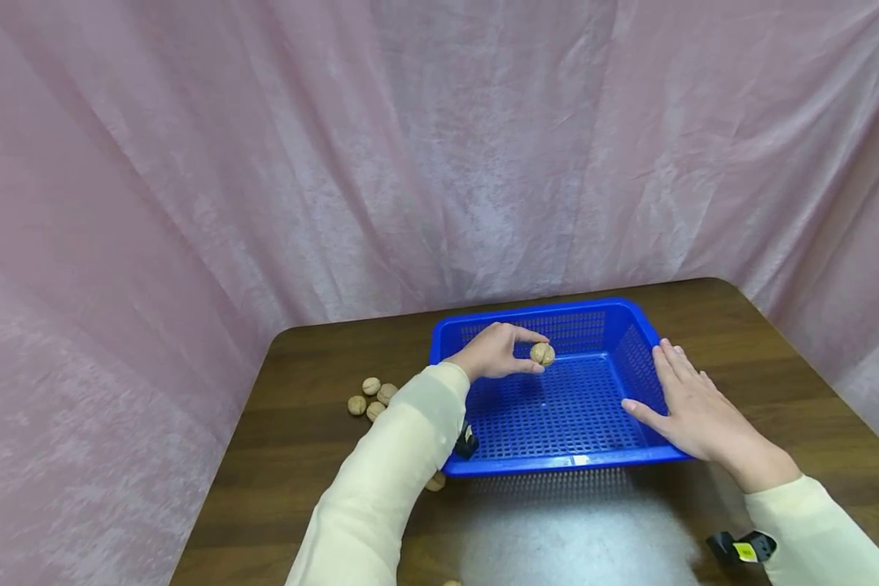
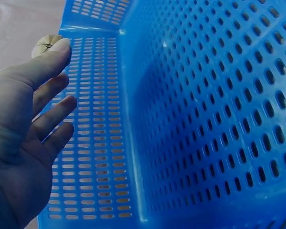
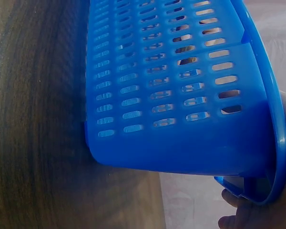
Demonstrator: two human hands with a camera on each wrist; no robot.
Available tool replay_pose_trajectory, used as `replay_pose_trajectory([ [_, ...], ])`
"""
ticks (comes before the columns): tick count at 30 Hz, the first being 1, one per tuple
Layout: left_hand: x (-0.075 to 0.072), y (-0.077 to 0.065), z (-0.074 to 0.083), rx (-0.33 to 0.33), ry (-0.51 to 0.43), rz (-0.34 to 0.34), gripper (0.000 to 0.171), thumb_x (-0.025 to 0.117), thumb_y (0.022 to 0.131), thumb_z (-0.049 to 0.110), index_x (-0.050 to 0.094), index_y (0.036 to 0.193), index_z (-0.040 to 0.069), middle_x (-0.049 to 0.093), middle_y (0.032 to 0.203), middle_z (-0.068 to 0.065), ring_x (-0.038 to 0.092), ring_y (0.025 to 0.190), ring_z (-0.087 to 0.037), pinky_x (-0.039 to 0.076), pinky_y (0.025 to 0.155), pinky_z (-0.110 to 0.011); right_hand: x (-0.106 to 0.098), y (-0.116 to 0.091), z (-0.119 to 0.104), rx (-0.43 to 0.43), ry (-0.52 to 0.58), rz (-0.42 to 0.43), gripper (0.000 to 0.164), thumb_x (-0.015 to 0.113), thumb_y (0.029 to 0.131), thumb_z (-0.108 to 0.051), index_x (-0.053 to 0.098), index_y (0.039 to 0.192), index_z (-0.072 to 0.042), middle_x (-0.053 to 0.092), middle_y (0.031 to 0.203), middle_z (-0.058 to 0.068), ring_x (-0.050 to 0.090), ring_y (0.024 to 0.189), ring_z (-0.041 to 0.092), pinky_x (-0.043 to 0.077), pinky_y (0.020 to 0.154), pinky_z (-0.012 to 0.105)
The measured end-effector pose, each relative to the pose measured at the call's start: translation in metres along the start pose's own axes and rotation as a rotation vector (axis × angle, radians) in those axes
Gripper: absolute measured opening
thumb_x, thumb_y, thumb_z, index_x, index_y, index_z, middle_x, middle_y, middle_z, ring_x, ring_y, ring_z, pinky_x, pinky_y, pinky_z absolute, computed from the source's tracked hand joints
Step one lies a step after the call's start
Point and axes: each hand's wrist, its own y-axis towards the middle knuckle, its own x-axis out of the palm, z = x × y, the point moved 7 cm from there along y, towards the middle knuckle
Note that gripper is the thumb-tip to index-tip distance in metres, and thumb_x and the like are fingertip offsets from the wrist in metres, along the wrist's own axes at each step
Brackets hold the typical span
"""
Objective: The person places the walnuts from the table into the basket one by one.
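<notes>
Between thumb and fingers, my left hand (image 1: 492, 354) pinches a walnut (image 1: 543, 354) above the inside of a blue perforated plastic basket (image 1: 520, 466). The left wrist view shows the same walnut (image 2: 44, 45) at the tips of the thumb and finger, the other fingers loosely bent. My right hand (image 1: 696, 411) lies against the basket's right rim with its fingers straight, the thumb reaching over the rim. In the right wrist view, the basket's outer wall (image 3: 171, 148) covers most of that hand. I see no walnuts on the visible basket floor.
Several walnuts (image 1: 371, 386) lie on the brown wooden table (image 1: 293, 456) left of the basket, partly hidden by the left sleeve. Another walnut (image 1: 435, 482) sits by the basket's front left corner. A pink curtain (image 1: 483, 163) hangs behind the table.
</notes>
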Motion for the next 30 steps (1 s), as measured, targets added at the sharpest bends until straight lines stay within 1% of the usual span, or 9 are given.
replay_pose_trajectory([
  [4, 0.004, -0.001, -0.001, 0.001, -0.022, -0.021, 0.053, 0.075, 0.082, 0.042, 0.063, 0.13, 0.024, 0.063, 0.124, 0.009, 0.058, 0.111, -0.011, 0.046, 0.094, -0.028, -0.001, -0.001, 0.001, 0.006, 0.006, -0.002, 0.102, 0.046, 0.092, -0.063, 0.0, 0.15, 0.007, -0.006, 0.156, 0.027, -0.005, 0.142, 0.044, 0.011, 0.105, 0.069],
  [8, 0.005, -0.002, -0.003, -0.033, 0.003, -0.039, 0.051, 0.077, 0.081, 0.039, 0.064, 0.128, 0.025, 0.063, 0.124, 0.011, 0.055, 0.118, -0.011, 0.041, 0.102, -0.031, -0.003, 0.001, 0.0, -0.004, 0.011, 0.008, 0.102, 0.047, 0.092, -0.063, 0.0, 0.151, 0.006, -0.006, 0.156, 0.026, -0.006, 0.143, 0.043, 0.01, 0.106, 0.069],
  [10, 0.006, -0.002, -0.005, -0.047, 0.018, -0.054, 0.05, 0.078, 0.081, 0.038, 0.065, 0.127, 0.026, 0.063, 0.124, 0.011, 0.054, 0.12, -0.01, 0.039, 0.104, -0.031, -0.003, 0.003, 0.0, -0.007, 0.01, 0.011, 0.101, 0.047, 0.092, -0.063, 0.0, 0.151, 0.006, -0.006, 0.156, 0.026, -0.006, 0.143, 0.043, 0.01, 0.106, 0.069],
  [15, 0.014, -0.003, -0.011, -0.073, 0.031, -0.111, 0.05, 0.078, 0.08, 0.039, 0.065, 0.127, 0.028, 0.062, 0.125, 0.013, 0.052, 0.122, -0.009, 0.04, 0.102, -0.03, -0.002, 0.003, 0.0, -0.009, 0.005, 0.012, 0.101, 0.047, 0.092, -0.062, 0.002, 0.15, 0.008, -0.004, 0.156, 0.029, -0.006, 0.143, 0.043, 0.011, 0.105, 0.069],
  [18, 0.018, -0.003, -0.013, -0.078, 0.045, -0.135, 0.049, 0.078, 0.08, 0.039, 0.065, 0.126, 0.028, 0.063, 0.123, 0.014, 0.053, 0.121, -0.008, 0.041, 0.101, -0.028, -0.001, 0.002, 0.0, -0.009, 0.003, 0.015, 0.101, 0.047, 0.093, -0.062, 0.001, 0.15, 0.008, -0.004, 0.156, 0.029, -0.006, 0.143, 0.043, 0.012, 0.105, 0.07],
  [21, 0.022, -0.002, -0.014, -0.075, 0.078, -0.16, 0.048, 0.079, 0.08, 0.037, 0.066, 0.125, 0.026, 0.065, 0.118, 0.015, 0.055, 0.118, -0.006, 0.041, 0.1, -0.025, -0.002, 0.002, 0.0, -0.01, 0.002, 0.016, 0.101, 0.047, 0.093, -0.062, 0.001, 0.15, 0.008, -0.005, 0.156, 0.028, -0.006, 0.143, 0.043, 0.012, 0.105, 0.07],
  [24, 0.024, -0.002, -0.014, -0.074, 0.139, -0.198, 0.047, 0.078, 0.081, 0.036, 0.067, 0.124, 0.025, 0.066, 0.115, 0.015, 0.055, 0.116, -0.005, 0.04, 0.1, -0.023, -0.003, 0.002, 0.0, -0.009, 0.005, 0.011, 0.101, 0.047, 0.093, -0.062, 0.0, 0.15, 0.007, -0.006, 0.156, 0.027, -0.006, 0.143, 0.043, 0.011, 0.105, 0.069],
  [27, 0.026, -0.003, -0.015, -0.088, 0.175, -0.235, 0.045, 0.078, 0.081, 0.036, 0.067, 0.124, 0.025, 0.066, 0.117, 0.015, 0.055, 0.115, -0.005, 0.04, 0.1, -0.023, -0.003, 0.002, 0.0, -0.009, 0.009, 0.008, 0.101, 0.047, 0.093, -0.061, -0.001, 0.15, 0.006, -0.007, 0.156, 0.026, -0.007, 0.143, 0.043, 0.01, 0.106, 0.069],
  [30, 0.027, -0.005, -0.016, -0.106, 0.179, -0.252, 0.045, 0.078, 0.081, 0.036, 0.067, 0.124, 0.025, 0.065, 0.12, 0.013, 0.055, 0.116, -0.006, 0.04, 0.1, -0.024, -0.003, 0.002, -0.001, -0.01, 0.008, 0.011, 0.101, 0.047, 0.093, -0.061, -0.001, 0.15, 0.007, -0.006, 0.156, 0.027, -0.006, 0.143, 0.043, 0.01, 0.106, 0.069],
])
